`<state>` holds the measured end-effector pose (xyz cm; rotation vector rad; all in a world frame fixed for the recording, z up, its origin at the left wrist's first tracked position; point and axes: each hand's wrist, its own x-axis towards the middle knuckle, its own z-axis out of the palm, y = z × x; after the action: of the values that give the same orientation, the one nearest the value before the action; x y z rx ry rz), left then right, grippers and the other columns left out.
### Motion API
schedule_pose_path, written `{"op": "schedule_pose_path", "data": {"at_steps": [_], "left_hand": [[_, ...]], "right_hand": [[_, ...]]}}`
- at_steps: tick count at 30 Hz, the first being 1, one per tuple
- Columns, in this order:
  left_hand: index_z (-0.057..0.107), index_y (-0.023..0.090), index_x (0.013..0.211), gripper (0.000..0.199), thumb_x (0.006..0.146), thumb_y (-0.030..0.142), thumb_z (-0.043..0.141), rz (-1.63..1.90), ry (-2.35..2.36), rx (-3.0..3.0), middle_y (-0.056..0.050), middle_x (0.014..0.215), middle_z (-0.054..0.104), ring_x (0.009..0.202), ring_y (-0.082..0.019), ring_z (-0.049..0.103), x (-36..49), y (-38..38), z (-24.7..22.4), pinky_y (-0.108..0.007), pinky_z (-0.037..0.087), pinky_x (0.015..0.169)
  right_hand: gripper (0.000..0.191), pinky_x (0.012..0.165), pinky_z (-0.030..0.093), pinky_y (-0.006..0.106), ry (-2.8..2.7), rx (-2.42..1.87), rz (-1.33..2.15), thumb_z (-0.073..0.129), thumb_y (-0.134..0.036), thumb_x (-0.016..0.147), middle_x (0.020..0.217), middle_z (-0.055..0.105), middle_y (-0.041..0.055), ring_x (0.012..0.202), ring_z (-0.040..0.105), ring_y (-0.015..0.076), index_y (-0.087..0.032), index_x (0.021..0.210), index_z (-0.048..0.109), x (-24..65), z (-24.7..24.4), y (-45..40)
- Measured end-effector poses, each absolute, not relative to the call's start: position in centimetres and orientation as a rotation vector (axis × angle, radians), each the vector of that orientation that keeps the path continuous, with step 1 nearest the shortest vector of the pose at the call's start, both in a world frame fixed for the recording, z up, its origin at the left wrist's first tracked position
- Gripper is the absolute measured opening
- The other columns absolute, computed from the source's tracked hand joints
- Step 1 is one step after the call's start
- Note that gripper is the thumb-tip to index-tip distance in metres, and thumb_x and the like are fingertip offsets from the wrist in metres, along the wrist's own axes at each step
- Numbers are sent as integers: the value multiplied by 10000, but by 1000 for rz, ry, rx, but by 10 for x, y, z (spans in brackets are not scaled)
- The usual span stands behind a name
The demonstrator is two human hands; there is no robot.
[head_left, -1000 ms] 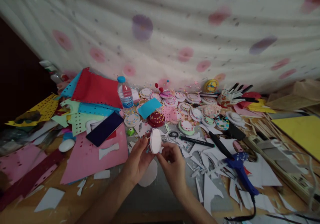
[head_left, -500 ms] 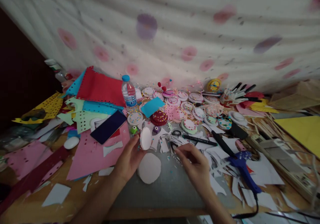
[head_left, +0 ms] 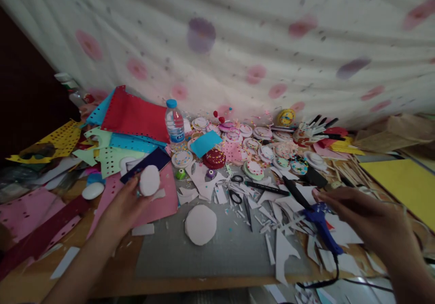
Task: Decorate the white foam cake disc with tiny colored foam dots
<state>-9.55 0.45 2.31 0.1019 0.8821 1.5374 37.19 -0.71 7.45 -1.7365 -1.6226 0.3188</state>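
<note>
My left hand (head_left: 127,206) is closed around the edge of a small white disc (head_left: 149,180), its pale face turned up, held above the pink sheet and in front of the phone (head_left: 146,166). A larger white disc (head_left: 201,224) lies flat on the grey cutting mat (head_left: 170,258). Over at the right, my right hand (head_left: 365,218) reaches beside the blue glue gun (head_left: 322,227), fingers stretched forward and nothing visible in them. Whether the fingertips touch the gun I cannot tell. Small scissors (head_left: 235,196) and tweezers (head_left: 248,213) lie among paper scraps.
Several decorated discs (head_left: 254,170) crowd the back of the table beside a water bottle (head_left: 174,123). Red perforated foam (head_left: 136,116) and other coloured sheets are piled at left. A pen cup (head_left: 303,137) and yellow sheet (head_left: 401,181) stand farther right. A black cable (head_left: 335,277) trails over the front edge.
My left hand has moved left with the small white disc, its face now turned more toward me. My right hand has left the tweezers and moved right to the glue gun.
</note>
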Motion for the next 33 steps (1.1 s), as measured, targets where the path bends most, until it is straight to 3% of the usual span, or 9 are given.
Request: {"op": "schedule_pose_path", "data": {"at_steps": [3, 6, 8, 11, 14, 19, 25, 33], "left_hand": [[556, 162, 1280, 368, 972, 170, 354, 1592, 1029, 27, -117, 1060, 735, 949, -265, 713, -120, -8, 40, -371, 629, 715], [553, 133, 1270, 372, 983, 221, 334, 1619, 1067, 11, -160, 1079, 721, 937, -283, 715, -124, -20, 48, -370, 630, 684], [545, 123, 1272, 379, 986, 226, 319, 1611, 1057, 29, -177, 1060, 721, 919, -289, 719, -112, -23, 45, -389, 629, 677], [548, 149, 1254, 338, 978, 199, 359, 1566, 1012, -28, -131, 975, 739, 849, -254, 728, -76, -20, 34, -393, 629, 693], [577, 134, 1176, 296, 980, 255, 391, 1451, 795, -115, -151, 1005, 720, 927, -283, 710, -33, -15, 27, -428, 609, 774], [571, 121, 1164, 330, 996, 331, 380, 1285, 567, -243, -146, 1004, 699, 949, -266, 695, 13, -14, 26, -413, 581, 837], [614, 117, 1043, 312, 995, 338, 400, 1212, 573, -260, -90, 868, 707, 744, -178, 689, 25, -17, 23, -315, 579, 723], [637, 129, 1026, 300, 950, 381, 493, 1130, 614, -259, -103, 950, 710, 853, -191, 688, 24, -15, 18, -303, 565, 755]], "right_hand": [[433, 504, 420, 338, -1412, -1838, 225, 738, -668, 588, 748, 697, 88, 602, 586, 174, -284, 787, 742, 384, 92, -10], [315, 503, 377, 338, -1216, -1834, 139, 741, -570, 672, 685, 642, 66, 587, 541, 157, -291, 816, 733, 381, 95, -10], [208, 511, 383, 327, -1279, -1770, 170, 692, -482, 772, 659, 626, 58, 574, 539, 145, -277, 788, 720, 364, 86, -8], [193, 514, 407, 309, -1645, -1540, 220, 576, -373, 887, 655, 629, 44, 572, 561, 146, -253, 798, 697, 315, 65, -4], [107, 707, 494, 334, -1932, -1113, 203, 606, -250, 872, 903, 668, 66, 849, 631, 194, -232, 967, 652, 252, 45, -5], [341, 823, 460, 403, -2093, -991, 155, 700, -290, 819, 1060, 632, 90, 996, 581, 240, -220, 1130, 580, 184, 27, -15], [208, 809, 446, 403, -2040, -1047, 213, 659, -246, 858, 1037, 643, 71, 962, 582, 228, -239, 1057, 600, 180, 13, -15], [147, 753, 458, 379, -1996, -996, 323, 634, -185, 871, 925, 680, 38, 865, 612, 200, -276, 981, 668, 183, 13, -12]]}}
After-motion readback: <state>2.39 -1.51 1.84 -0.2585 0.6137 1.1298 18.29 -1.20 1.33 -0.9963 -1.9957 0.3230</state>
